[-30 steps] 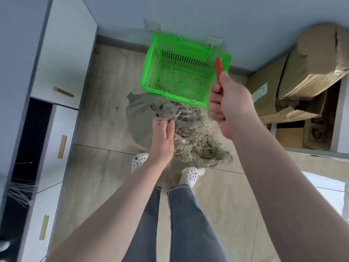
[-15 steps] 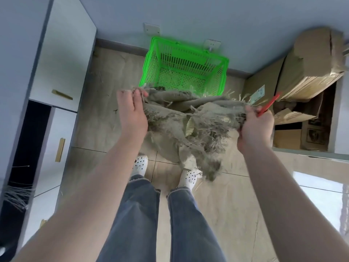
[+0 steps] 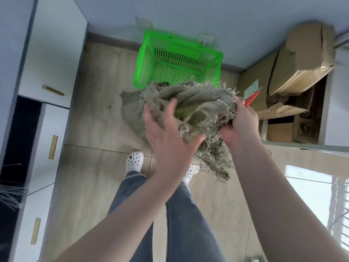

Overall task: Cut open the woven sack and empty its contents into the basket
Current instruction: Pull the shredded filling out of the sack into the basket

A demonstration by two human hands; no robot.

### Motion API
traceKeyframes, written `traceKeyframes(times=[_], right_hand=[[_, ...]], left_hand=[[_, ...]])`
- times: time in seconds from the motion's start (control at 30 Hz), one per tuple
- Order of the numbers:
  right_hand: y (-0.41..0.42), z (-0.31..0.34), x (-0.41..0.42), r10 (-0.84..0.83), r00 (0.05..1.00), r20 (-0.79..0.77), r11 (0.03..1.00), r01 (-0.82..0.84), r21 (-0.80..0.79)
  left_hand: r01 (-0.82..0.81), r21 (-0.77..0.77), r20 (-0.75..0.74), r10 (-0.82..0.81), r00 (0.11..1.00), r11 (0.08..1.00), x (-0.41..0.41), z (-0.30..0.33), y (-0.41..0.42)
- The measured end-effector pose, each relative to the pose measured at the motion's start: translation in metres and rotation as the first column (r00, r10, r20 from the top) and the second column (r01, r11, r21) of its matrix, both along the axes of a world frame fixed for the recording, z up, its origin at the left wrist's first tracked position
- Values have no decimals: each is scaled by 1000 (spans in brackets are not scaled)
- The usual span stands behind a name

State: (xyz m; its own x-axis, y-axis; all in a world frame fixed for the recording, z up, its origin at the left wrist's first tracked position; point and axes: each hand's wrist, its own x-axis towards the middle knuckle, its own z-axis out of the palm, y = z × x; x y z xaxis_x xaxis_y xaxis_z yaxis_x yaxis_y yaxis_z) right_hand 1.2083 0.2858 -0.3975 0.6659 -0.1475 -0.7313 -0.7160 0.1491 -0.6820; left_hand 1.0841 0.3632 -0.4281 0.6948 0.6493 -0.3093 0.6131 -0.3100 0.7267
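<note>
The woven sack (image 3: 190, 108) hangs bunched and frayed just short of the green basket (image 3: 178, 59), which holds only a few stray fibres. Your right hand (image 3: 238, 125) clamps its edge together with the red cutter (image 3: 252, 98); your left hand (image 3: 170, 140) is spread flat, fingers straight, against the near side. Advance the cut mouth over the rim before tipping, and keep the blade clear of your left fingers.
</note>
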Motion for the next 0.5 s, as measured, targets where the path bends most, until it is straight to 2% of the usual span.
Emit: traceKeyframes(times=[0.03, 0.07, 0.1, 0.17, 0.23, 0.27, 0.33, 0.4, 0.5], right_hand=[[0, -1, 0, 42, 999, 11, 999, -42, -31], [-2, -1, 0, 67, 998, 10, 996, -66, -53], [-3, -1, 1, 65, 998, 2, 996, -65, -64], [-9, 1, 5, -52, 998, -24, 998, 51, -30], [-17, 0, 9, -175, 984, 9, 985, 175, 3], [-21, -1, 12, -162, 986, 32, 984, 164, -67], [-29, -7, 15, -16, 999, 37, 949, 27, -314], [-36, -12, 13, 167, 986, 30, 848, -128, -514], [-28, -18, -3, 386, 923, 1, 727, -303, -616]], left_hand=[[91, 93, -62, -85, 994, 991, 0, -4, -7], [123, 133, -140, -104, 985, 983, 1, -10, -9], [111, 118, -218, -83, 972, 987, 2, -16, -5], [41, 25, -310, -31, 950, 999, 5, -28, 12], [85, -32, -303, -90, 949, 996, 5, -35, 29], [129, -36, -253, -134, 958, 991, 5, -35, 35], [173, -52, -140, -179, 974, 984, 6, -33, 43], [172, -89, -65, -178, 982, 981, 7, -31, 48], [186, -146, 12, -187, 982, 972, 10, -30, 50]])
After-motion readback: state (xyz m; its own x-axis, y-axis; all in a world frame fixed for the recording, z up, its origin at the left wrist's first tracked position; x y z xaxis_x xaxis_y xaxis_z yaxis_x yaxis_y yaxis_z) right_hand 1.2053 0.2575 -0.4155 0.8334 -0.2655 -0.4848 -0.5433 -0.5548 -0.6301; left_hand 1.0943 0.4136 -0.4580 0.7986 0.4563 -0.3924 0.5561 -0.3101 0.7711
